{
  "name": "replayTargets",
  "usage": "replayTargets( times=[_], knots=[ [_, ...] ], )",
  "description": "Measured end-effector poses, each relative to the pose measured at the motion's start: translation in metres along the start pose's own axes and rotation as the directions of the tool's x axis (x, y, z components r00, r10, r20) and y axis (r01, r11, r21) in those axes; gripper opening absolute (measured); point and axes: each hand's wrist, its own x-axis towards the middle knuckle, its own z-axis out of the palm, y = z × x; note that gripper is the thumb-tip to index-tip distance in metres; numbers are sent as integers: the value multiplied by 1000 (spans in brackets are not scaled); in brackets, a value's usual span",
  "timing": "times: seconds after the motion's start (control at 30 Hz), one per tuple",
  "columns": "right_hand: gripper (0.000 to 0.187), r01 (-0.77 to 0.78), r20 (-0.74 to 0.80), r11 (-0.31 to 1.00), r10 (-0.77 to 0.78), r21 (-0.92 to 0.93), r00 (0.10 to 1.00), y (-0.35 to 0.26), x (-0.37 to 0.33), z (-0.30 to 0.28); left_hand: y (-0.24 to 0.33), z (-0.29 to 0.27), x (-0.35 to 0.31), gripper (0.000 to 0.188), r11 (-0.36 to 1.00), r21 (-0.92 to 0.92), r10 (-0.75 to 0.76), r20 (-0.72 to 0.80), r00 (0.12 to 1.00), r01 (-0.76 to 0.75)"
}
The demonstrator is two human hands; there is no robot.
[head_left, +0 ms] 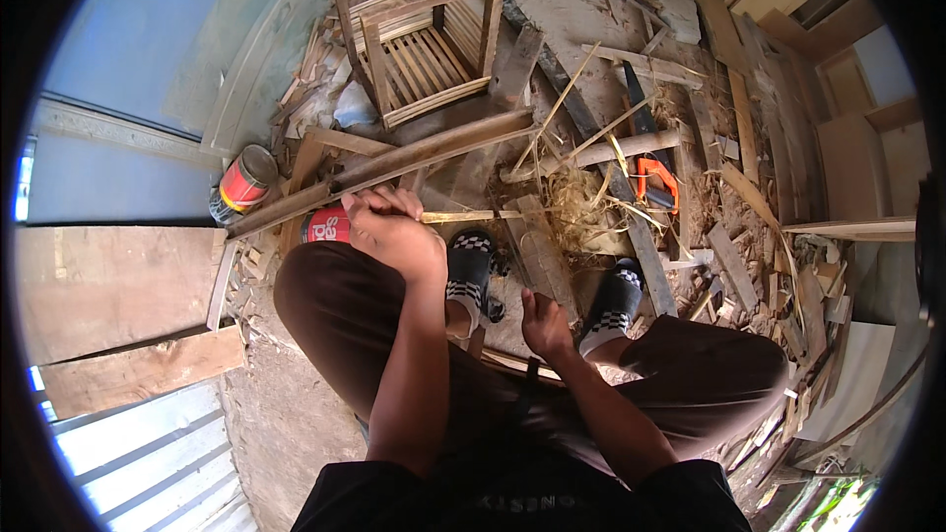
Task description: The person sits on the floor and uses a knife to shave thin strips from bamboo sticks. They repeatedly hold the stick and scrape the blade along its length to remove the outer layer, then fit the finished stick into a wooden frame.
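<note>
My left hand is closed above my left knee, its fingers curled round the end of a thin pale strip of wood or bamboo. The strip points right, over my left shoe. Just behind that hand, partly covered by it, a red can stands against a long wooden beam. Between my knees, my right hand is closed with the thumb side up. Whatever it may hold is hidden. My right shoe is to the right of this hand.
A slatted wooden frame stands at the far side. A handsaw with an orange handle lies right of a heap of shavings. Another can tilts by the blue wall at left. Planks and offcuts litter the floor; wooden shelving lines the right.
</note>
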Motion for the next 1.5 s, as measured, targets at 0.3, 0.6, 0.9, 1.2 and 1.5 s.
replayTargets(
  times=[0.3, 0.6, 0.9, 1.2, 1.5],
  knots=[
    [60, -596, 230, 790, 559, 143, 796, 46, 20, 13, 10, 5, 6, 40, 997, 65, -35, -171, 985, 47],
    [45, 19, 149, 999, -14, -31, 989, -33, -2, -8, 12, -23, 9, 30, 997, 71, -4, -206, 979, 19],
    [63, -590, 227, 766, 545, 257, 807, 1, 28, -48, 67, 5, 25, 45, 997, -78, -10, -126, 992, 0],
    [28, 10, -323, 883, 161, 469, 933, -97, 42, -300, 106, 72, 128, 55, 929, -303, -71, 421, 904, 214],
    [42, 161, -387, 504, 383, 849, 839, -73, 69, -313, 24, 97, 128, 53, 658, -492, -295, 528, 796, 570]
  ],
)
